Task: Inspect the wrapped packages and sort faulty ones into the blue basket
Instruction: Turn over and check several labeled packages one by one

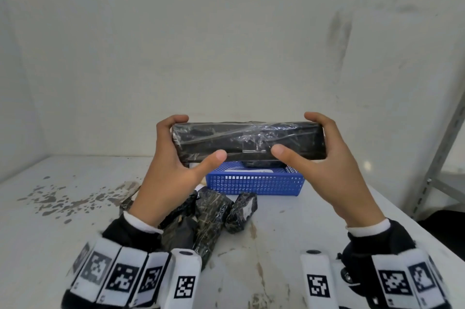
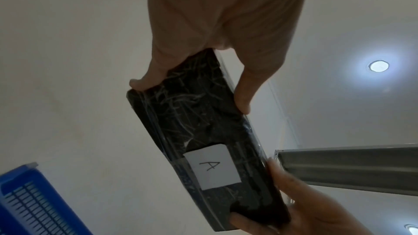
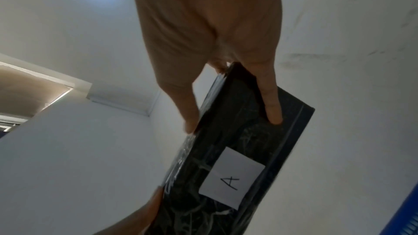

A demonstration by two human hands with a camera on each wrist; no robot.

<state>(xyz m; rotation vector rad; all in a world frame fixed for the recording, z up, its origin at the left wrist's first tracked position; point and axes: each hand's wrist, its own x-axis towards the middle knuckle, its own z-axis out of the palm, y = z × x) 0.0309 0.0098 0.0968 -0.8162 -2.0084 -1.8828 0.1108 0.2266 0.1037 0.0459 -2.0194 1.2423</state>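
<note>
Both hands, left [image 1: 171, 170] and right [image 1: 334, 167], grasp the long black film-wrapped package [image 1: 247, 141] by its ends above the blue basket [image 1: 254, 184].

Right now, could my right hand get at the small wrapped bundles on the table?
Probably not yet: the right hand grips the long package together with the left hand. The bundles lie uncovered below.

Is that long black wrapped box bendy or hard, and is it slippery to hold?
Probably hard: the long package stays straight between the left hand and right hand. Its shiny plastic wrap looks fairly slippery.
</note>
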